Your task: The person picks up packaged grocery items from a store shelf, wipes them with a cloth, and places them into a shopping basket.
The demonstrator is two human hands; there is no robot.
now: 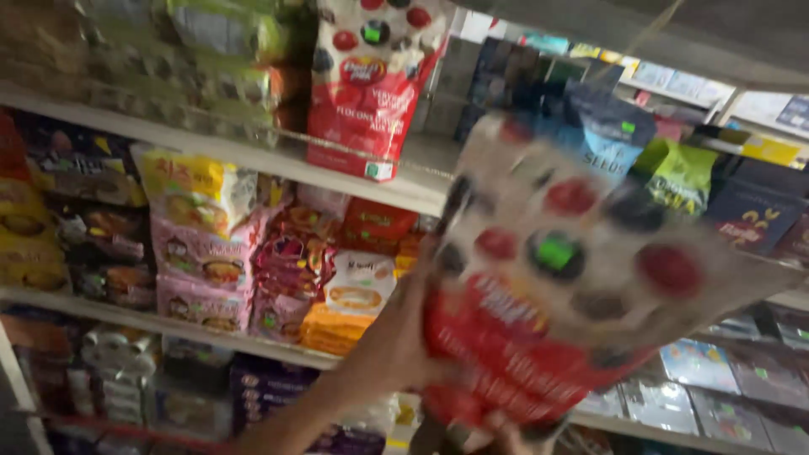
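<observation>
A large red and white snack bag [556, 286] with red and dark round spots fills the middle right, blurred by motion. My left hand [403, 341] grips its left edge, the forearm rising from the bottom left. Just under the bag's red bottom, my right hand [499, 436] shows only as fingertips touching the bag from below. A matching red and white bag [371, 76] stands on the upper shelf [253, 156], above and left of the held one.
Store shelves surround me. Yellow and pink packets [198, 236] and orange packets [337, 324] fill the middle shelf at left. Blue and green pouches [666, 168] hang at upper right. Dark packs [699, 396] line the lower right shelf.
</observation>
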